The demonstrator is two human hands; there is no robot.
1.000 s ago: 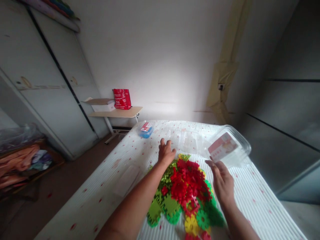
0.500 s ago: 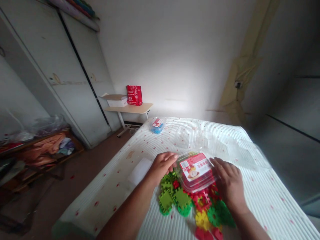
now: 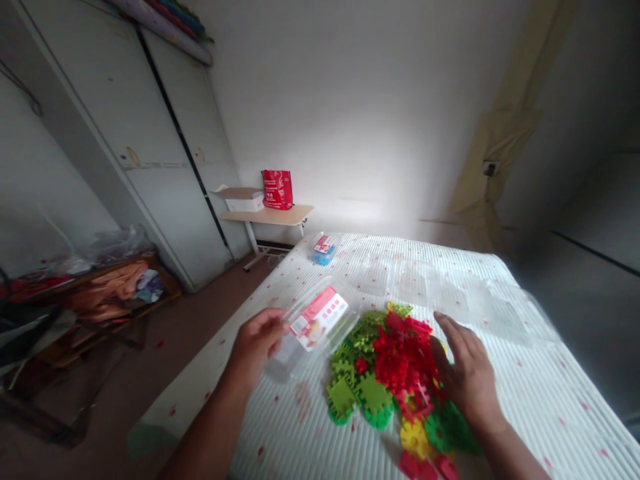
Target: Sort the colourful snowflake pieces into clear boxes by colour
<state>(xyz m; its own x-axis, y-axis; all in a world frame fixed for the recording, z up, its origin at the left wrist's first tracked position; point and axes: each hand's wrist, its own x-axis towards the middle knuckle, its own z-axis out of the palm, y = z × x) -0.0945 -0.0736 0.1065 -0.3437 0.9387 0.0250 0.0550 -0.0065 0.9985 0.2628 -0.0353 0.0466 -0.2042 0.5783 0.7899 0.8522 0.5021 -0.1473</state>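
Note:
My left hand (image 3: 256, 347) pinches the edge of a clear plastic box (image 3: 320, 320) with a red and white label, tilted over the left part of the bed. Just right of it lies a heap of plastic building pieces, with red pieces (image 3: 400, 353) in the middle and light green pieces (image 3: 371, 395) to the left. Yellow (image 3: 416, 437) and dark green pieces (image 3: 445, 427) sit nearer to me. At the heap's right side is my right hand (image 3: 467, 373), fingers apart and holding nothing; it covers some pieces.
A clear box with blue pieces (image 3: 324, 249) stands at the bed's far left corner. Several transparent plastic containers (image 3: 425, 283) lie along the far side of the spotted bed cover (image 3: 530, 393). Beyond stands a small table (image 3: 273, 216) with a red bag (image 3: 277, 189) and white box (image 3: 243, 200).
The labelled box has moved left in my left hand, off the red pieces, which are now uncovered. My right hand has let go of the box and stays by the heap.

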